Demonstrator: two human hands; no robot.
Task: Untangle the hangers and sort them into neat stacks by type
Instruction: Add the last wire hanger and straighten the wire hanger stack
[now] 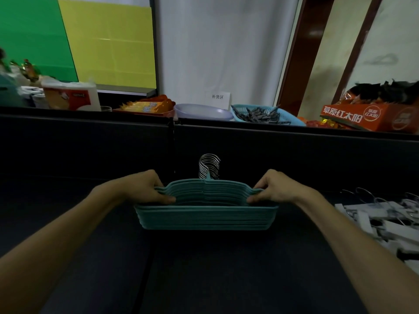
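Both our hands clamp the teal hanger stack (205, 211) on the dark table (204, 268).
Our left hand (145, 189) pinches its left shoulder, our right hand (272, 189) its right; metal hooks (209, 166) rise behind, white clip hangers (381, 220) lie right.

This looks like a shop stockroom or restocking corner. Beyond my hands, past the dark partition (249, 150), a paper sign (218, 99) reads 补货区, restocking area. Beside it sit an orange carton (362, 117) of packaged goods, snack packets (147, 106), a blue basket (260, 114) of small metal parts and a plastic bowl (201, 111).
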